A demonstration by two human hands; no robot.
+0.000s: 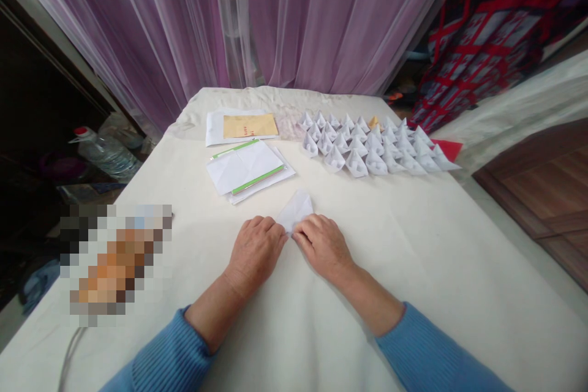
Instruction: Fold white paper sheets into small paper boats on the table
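Note:
A small piece of folded white paper lies near the middle of the table, pointing away from me. My left hand closes on its near left edge, with fingers curled and the thumb side at the paper. From the other side, my right hand pinches the near right edge. The two sets of fingertips are close together, almost touching. My fingers cover the near part of the paper, so the fold there is hidden.
Rows of folded white paper boats stand at the back right, one of them yellow. Stacked white sheets with green edges and a yellow paper lie back left. A pixelated object with a cable rests at the left.

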